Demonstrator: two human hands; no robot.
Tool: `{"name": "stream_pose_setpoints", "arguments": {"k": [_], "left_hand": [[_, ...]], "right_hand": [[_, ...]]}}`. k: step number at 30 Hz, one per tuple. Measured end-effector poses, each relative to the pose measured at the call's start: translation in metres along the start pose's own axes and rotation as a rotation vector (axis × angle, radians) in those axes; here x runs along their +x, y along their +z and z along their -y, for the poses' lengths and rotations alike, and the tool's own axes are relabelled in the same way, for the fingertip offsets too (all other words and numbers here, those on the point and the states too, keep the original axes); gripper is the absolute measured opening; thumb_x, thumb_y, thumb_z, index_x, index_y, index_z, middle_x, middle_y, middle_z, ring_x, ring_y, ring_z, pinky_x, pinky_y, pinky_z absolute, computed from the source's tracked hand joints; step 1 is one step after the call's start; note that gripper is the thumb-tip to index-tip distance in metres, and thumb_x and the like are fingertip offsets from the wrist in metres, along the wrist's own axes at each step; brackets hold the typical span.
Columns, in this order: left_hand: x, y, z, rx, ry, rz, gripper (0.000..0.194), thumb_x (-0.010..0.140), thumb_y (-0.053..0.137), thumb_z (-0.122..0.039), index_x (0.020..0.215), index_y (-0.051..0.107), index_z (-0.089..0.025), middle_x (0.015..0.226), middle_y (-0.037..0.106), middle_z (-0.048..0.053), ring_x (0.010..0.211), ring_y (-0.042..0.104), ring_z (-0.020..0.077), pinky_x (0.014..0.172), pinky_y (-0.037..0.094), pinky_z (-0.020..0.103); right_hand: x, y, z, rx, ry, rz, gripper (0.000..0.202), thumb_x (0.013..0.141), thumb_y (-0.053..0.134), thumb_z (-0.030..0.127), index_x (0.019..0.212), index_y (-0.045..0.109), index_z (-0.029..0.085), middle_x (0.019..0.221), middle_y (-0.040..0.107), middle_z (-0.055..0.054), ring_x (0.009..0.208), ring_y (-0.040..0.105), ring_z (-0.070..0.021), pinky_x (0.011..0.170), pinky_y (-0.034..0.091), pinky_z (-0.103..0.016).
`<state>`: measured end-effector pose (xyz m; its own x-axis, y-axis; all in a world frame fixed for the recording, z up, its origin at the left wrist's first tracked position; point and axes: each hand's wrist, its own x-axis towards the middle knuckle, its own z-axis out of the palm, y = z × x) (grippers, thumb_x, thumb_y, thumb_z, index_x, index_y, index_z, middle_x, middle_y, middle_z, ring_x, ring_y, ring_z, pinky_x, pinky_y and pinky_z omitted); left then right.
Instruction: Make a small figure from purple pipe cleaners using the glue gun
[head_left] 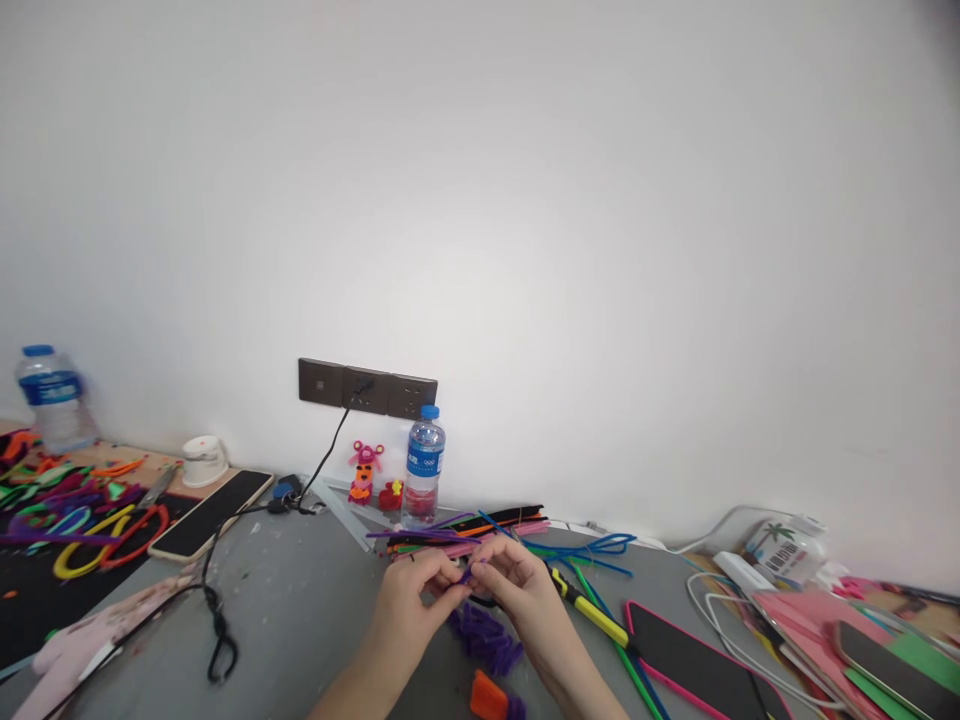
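Both hands meet over the grey table (292, 620), fingers pinched. My left hand (420, 600) and my right hand (517, 590) hold a small purple fuzzy piece (466, 575) between their fingertips. Just below them lies a coiled purple pipe cleaner bundle (491, 640), partly hidden by my right hand. Closer to the front edge sits an orange piece (489, 695) with purple beside it. Behind the hands is a pile of pipe cleaners in several colours (510, 522).
A water bottle (426, 470) stands behind the hands, near small pink and orange figures (363, 475). A yellow-black tool (592, 608) and a pink-edged tablet (697, 665) lie right. Left are a phone (214, 513), black cable (214, 600) and scissors (94, 540).
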<state>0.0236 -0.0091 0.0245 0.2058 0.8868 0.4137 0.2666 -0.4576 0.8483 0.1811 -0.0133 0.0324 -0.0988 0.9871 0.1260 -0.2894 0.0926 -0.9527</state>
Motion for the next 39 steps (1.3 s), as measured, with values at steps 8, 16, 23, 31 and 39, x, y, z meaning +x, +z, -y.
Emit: {"name": "stream_pose_setpoints", "arguments": {"k": [8, 16, 23, 31, 39], "left_hand": [[0.000, 0.003, 0.000, -0.302, -0.184, 0.061, 0.014, 0.069, 0.073, -0.027, 0.071, 0.064, -0.016, 0.067, 0.065, 0.002, 0.063, 0.060, 0.0155, 0.057, 0.046, 0.021], [-0.002, 0.000, -0.002, -0.735, -0.527, 0.232, 0.037, 0.066, 0.078, -0.045, 0.077, 0.063, -0.013, 0.067, 0.066, 0.002, 0.061, 0.059, 0.0125, 0.056, 0.047, 0.022], [-0.003, -0.003, -0.005, -0.840, -0.660, 0.244, 0.038, 0.062, 0.082, -0.042, 0.070, 0.057, -0.015, 0.064, 0.065, 0.001, 0.054, 0.057, 0.0097, 0.056, 0.046, 0.023], [-0.004, -0.001, -0.009, -0.783, -0.575, 0.288, 0.041, 0.058, 0.084, -0.041, 0.068, 0.054, -0.015, 0.060, 0.067, 0.001, 0.053, 0.058, 0.0112, 0.057, 0.045, 0.024], [-0.003, 0.003, -0.004, -0.745, -0.526, 0.204, 0.042, 0.059, 0.082, -0.046, 0.067, 0.056, -0.014, 0.059, 0.065, 0.000, 0.052, 0.055, 0.0104, 0.055, 0.043, 0.023]], "right_hand": [[0.000, -0.001, 0.004, -0.014, -0.025, -0.031, 0.029, 0.063, 0.084, 0.037, 0.067, 0.063, 0.017, 0.062, 0.061, 0.003, 0.055, 0.051, -0.0103, 0.055, 0.040, -0.022], [-0.001, -0.002, 0.005, -0.085, -0.035, -0.009, 0.026, 0.065, 0.083, 0.037, 0.068, 0.068, 0.016, 0.063, 0.062, 0.002, 0.056, 0.051, -0.0106, 0.055, 0.041, -0.023], [-0.002, -0.004, 0.013, -0.121, -0.067, 0.101, 0.016, 0.068, 0.080, 0.034, 0.070, 0.073, 0.020, 0.079, 0.068, -0.003, 0.072, 0.059, -0.0161, 0.064, 0.045, -0.025], [-0.004, -0.004, 0.011, -0.121, 0.018, 0.034, 0.023, 0.067, 0.081, 0.037, 0.069, 0.068, 0.018, 0.066, 0.061, 0.002, 0.059, 0.051, -0.0117, 0.056, 0.041, -0.022], [-0.005, -0.002, 0.017, -0.068, 0.065, 0.008, 0.029, 0.066, 0.081, 0.041, 0.070, 0.065, 0.017, 0.066, 0.061, 0.002, 0.056, 0.051, -0.0113, 0.056, 0.041, -0.023]]}}
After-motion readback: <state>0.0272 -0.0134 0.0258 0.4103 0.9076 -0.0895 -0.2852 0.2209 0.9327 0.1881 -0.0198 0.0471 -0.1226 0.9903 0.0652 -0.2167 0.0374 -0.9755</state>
